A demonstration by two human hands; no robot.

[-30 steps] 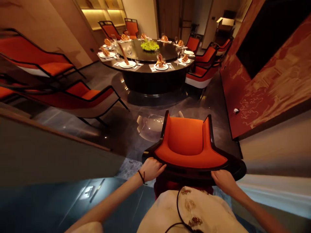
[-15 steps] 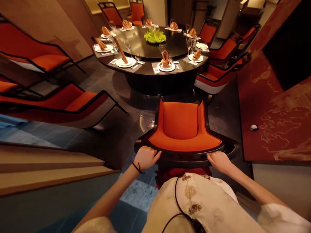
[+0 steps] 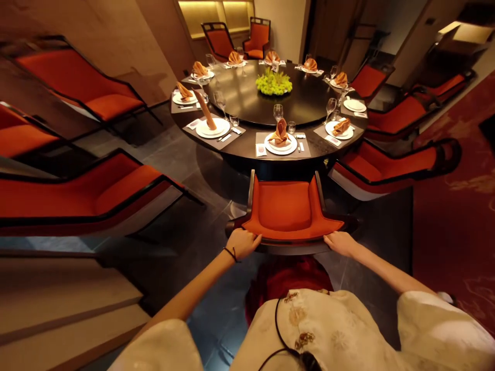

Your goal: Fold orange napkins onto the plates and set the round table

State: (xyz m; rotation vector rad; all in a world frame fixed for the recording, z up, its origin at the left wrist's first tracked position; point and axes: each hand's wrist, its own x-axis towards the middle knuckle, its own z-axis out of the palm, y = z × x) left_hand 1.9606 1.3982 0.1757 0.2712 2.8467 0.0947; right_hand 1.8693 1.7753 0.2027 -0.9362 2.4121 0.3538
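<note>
Two hands | left hand, right hand | both curled on orange armchair front rim

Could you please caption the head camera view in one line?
Left hand and right hand grip an orange armchair facing a set dining table.

Left hand, right hand, gripping the dark rim of an orange armchair — set round dining table beyond
</note>
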